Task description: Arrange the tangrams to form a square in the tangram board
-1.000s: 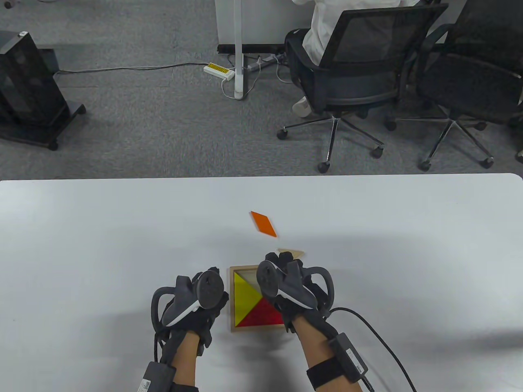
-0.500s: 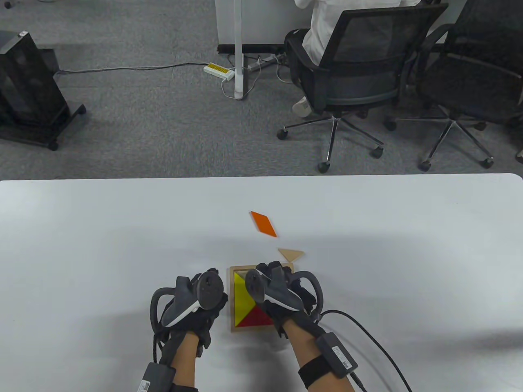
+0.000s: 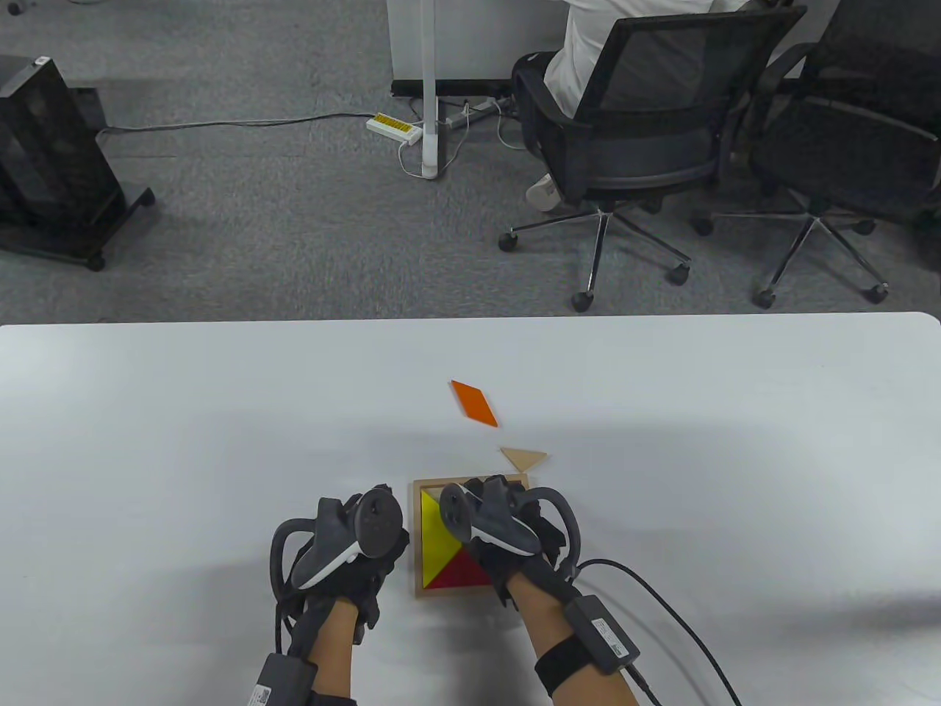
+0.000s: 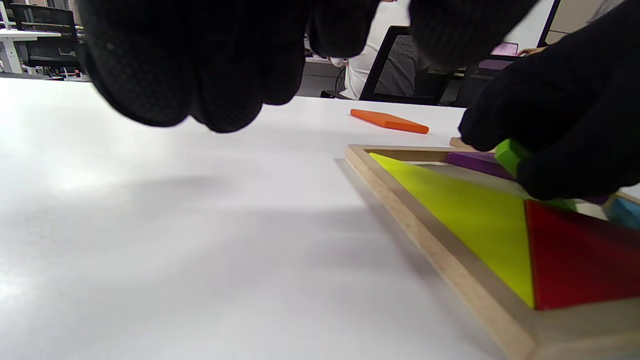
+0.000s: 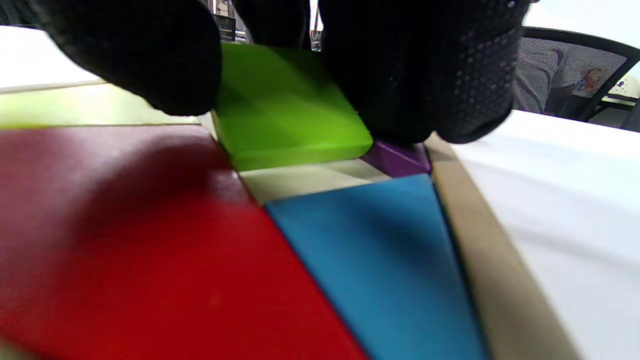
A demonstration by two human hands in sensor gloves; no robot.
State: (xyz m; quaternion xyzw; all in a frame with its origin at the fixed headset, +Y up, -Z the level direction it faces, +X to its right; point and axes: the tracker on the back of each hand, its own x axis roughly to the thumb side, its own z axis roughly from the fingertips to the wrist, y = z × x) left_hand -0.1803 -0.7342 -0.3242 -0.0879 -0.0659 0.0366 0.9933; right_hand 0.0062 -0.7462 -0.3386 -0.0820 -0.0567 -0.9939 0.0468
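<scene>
Three views told different parts of it. From above, the right hand (image 3: 507, 526) covered most of the tangram board (image 3: 419, 540), with only the yellow triangle (image 3: 437, 540) and red triangle (image 3: 459, 573) showing — the right wrist view alone revealed a green square piece (image 5: 285, 120) pinched between thumb and fingers, tilted over a bare patch of the board, with a purple piece (image 5: 397, 157) just behind it and a blue triangle (image 5: 380, 260) beside the red one. The left hand (image 3: 345, 548) rested just left of the board, fingers loosely curled and holding nothing. Since a second earlier, the right hand had drawn back from the board's far edge to its middle, uncovering the plain wooden triangle (image 3: 523, 458) just beyond the board. An orange parallelogram (image 3: 474, 402) lay farther beyond the board.
</scene>
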